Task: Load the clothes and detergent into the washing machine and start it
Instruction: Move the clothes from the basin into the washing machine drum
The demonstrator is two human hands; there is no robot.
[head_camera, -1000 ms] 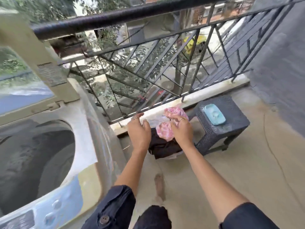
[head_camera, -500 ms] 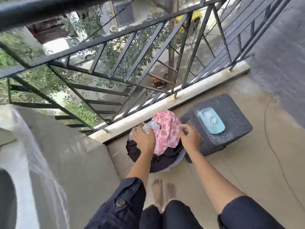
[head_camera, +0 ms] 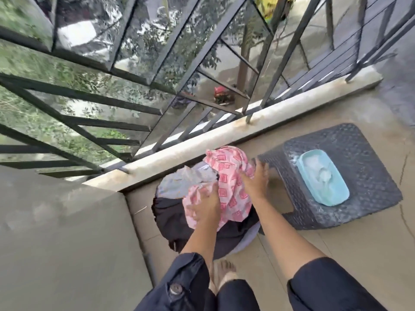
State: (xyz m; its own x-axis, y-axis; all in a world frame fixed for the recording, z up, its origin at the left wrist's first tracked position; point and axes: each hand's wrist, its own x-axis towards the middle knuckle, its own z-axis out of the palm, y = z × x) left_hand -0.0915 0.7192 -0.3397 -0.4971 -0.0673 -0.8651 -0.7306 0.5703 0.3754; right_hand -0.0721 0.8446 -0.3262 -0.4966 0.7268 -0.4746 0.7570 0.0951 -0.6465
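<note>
Hands, left (head_camera: 207,207) and right (head_camera: 256,181), clutch pink patterned cloth (head_camera: 231,176) atop dark clothes (head_camera: 170,216) in tub.

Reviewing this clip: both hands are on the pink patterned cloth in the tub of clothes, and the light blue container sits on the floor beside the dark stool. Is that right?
Not quite. The head view shows the light blue container sitting on top of the dark stool, not on the floor. The rest holds: left hand and right hand are both on the pink patterned cloth in the tub of clothes.

Single head-worn view, looking steeply down and forward from close above; railing (head_camera: 139,70) toward 11 o'clock, stool (head_camera: 350,176) at 2 o'clock, feet (head_camera: 224,274) at 6.
</note>
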